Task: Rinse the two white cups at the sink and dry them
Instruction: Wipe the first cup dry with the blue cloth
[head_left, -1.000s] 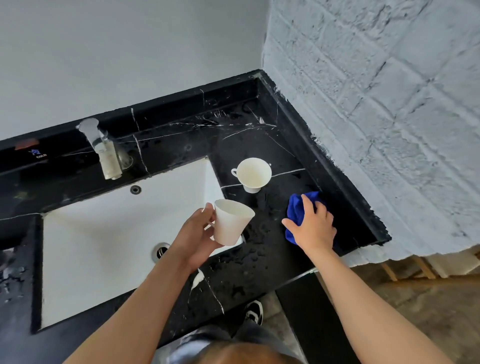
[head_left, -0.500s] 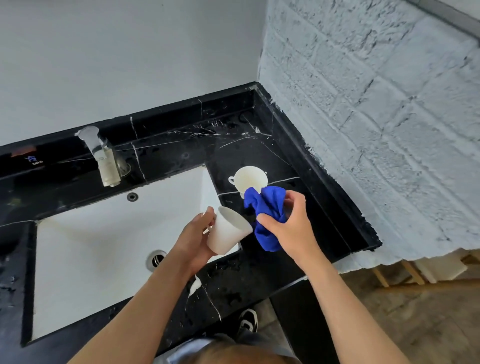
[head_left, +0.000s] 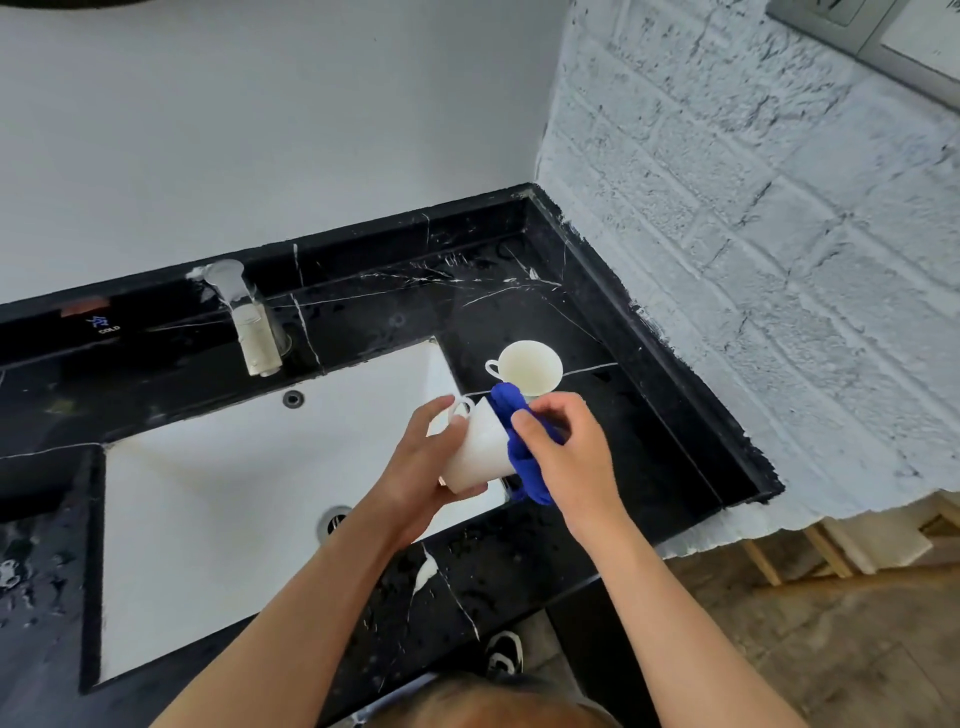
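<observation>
Left hand (head_left: 421, 462) fingers clasp the held cup (head_left: 480, 452); right hand (head_left: 566, 452) fingers pinch the blue cloth (head_left: 522, 457) against its mouth (beside the sink (head_left: 234, 493)). Best to rotate the cup, pressing cloth inside.

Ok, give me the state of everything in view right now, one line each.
held cup: gripped in the left hand, tilted, mouth toward the cloth
blue cloth: bunched in the right hand, pressed at the held cup's mouth
second cup: upright on the counter, untouched
faucet: no water visible
sink: no standing water
</observation>
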